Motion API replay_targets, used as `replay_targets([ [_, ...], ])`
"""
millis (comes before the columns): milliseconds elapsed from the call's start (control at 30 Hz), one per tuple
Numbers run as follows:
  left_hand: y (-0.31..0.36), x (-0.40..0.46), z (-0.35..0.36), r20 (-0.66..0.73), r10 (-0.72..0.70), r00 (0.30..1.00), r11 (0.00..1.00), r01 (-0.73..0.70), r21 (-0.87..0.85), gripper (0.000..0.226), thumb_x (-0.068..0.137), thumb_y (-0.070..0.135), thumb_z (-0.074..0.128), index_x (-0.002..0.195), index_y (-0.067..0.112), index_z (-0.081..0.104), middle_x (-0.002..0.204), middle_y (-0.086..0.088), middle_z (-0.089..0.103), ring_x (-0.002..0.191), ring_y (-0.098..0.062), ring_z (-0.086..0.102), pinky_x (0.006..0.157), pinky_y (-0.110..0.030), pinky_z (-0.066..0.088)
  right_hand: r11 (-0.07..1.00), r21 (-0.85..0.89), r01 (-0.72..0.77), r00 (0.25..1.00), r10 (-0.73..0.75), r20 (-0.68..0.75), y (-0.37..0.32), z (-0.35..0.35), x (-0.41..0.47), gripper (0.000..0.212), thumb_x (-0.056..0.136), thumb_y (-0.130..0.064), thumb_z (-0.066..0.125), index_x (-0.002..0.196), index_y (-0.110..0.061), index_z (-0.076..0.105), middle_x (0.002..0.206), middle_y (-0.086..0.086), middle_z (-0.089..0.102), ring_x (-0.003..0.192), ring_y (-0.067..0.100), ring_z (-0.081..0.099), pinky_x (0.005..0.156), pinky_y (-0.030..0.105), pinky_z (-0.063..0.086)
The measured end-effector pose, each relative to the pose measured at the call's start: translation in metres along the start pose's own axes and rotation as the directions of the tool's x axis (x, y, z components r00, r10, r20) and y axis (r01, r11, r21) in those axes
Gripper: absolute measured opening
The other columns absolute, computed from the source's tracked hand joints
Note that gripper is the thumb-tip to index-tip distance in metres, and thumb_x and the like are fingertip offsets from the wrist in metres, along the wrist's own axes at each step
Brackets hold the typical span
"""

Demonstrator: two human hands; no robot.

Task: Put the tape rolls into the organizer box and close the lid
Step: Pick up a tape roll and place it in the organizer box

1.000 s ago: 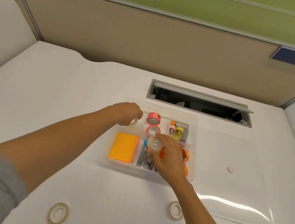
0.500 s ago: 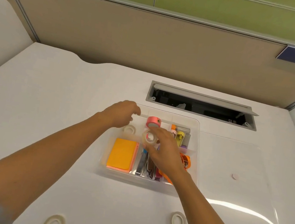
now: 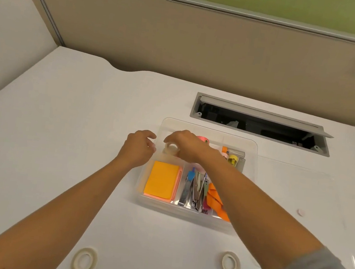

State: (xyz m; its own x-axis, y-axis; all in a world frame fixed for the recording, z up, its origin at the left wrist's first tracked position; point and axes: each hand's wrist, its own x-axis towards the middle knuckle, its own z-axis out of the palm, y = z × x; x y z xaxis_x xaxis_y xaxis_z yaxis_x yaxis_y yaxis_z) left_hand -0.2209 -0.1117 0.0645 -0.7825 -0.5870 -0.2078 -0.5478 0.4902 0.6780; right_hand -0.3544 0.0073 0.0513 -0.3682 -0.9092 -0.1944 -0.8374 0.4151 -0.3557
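Note:
The clear organizer box [image 3: 253,143] stands open mid-desk. My right hand [image 3: 187,145] reaches across its back-left compartment, fingers closed on a clear tape roll [image 3: 171,149] held low over that compartment. My left hand [image 3: 140,146] hovers just left of the box's rim with its fingers apart and nothing in them. A pink tape roll [image 3: 204,139] shows behind my right hand. Two white tape rolls lie on the desk near me, one at the left [image 3: 84,261] and one at the right [image 3: 230,263]. The clear lid [image 3: 312,195] lies flat to the right of the box.
Inside the box are an orange sticky-note pad [image 3: 162,180], metal staplers [image 3: 194,192], orange scissors [image 3: 215,200] and small coloured items [image 3: 232,159]. An open cable slot [image 3: 260,124] sits behind the box. A beige partition [image 3: 183,45] backs the desk.
My right hand carried the clear tape roll from the box's middle to its back-left compartment. My left hand let go of a roll there and drew back left of the rim.

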Motion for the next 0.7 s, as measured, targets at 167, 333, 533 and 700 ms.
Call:
replay_targets([
  [167,-0.002,0.0,0.001,0.004,-0.019,1.0,0.998,0.019,-0.06,0.036,0.085,0.007,0.063,0.121,0.012,0.059,0.101,-0.011,0.07,0.088,-0.029,0.067,0.085,-0.046,0.055,0.999,-0.023,0.037,0.997,-0.036,0.066,0.006,0.009,0.01,0.041,0.086,-0.007,0.059,0.126,-0.018,0.057,0.127,0.009,0.059,0.113,0.028,0.052,0.085,0.032,0.039],
  [333,-0.003,0.001,0.0,0.025,-0.011,1.0,0.998,0.013,-0.055,0.039,0.084,0.009,0.067,0.122,0.012,0.059,0.096,-0.006,0.07,0.086,-0.028,0.067,0.081,-0.045,0.057,0.998,0.005,0.065,0.995,-0.065,0.079,0.01,0.008,0.015,0.041,0.088,-0.011,0.059,0.129,-0.019,0.055,0.13,0.007,0.058,0.116,0.027,0.051,0.087,0.027,0.034],
  [533,-0.003,0.001,-0.002,0.024,-0.004,1.0,0.998,0.006,-0.069,0.038,0.084,0.01,0.067,0.121,0.014,0.059,0.094,-0.004,0.068,0.081,-0.027,0.067,0.078,-0.043,0.058,0.995,-0.023,0.102,0.984,-0.097,0.146,0.008,0.006,0.018,0.045,0.088,-0.006,0.058,0.131,-0.02,0.053,0.132,0.006,0.056,0.117,0.027,0.051,0.091,0.029,0.037],
  [700,-0.003,0.001,-0.001,0.028,0.002,1.0,0.998,0.0,-0.059,0.039,0.084,0.01,0.068,0.121,0.014,0.058,0.096,-0.003,0.066,0.082,-0.027,0.067,0.077,-0.041,0.059,0.989,-0.073,0.128,0.982,-0.116,0.152,0.007,0.005,0.021,0.048,0.086,-0.008,0.064,0.13,-0.021,0.052,0.131,0.006,0.058,0.114,0.027,0.053,0.092,0.035,0.043],
])
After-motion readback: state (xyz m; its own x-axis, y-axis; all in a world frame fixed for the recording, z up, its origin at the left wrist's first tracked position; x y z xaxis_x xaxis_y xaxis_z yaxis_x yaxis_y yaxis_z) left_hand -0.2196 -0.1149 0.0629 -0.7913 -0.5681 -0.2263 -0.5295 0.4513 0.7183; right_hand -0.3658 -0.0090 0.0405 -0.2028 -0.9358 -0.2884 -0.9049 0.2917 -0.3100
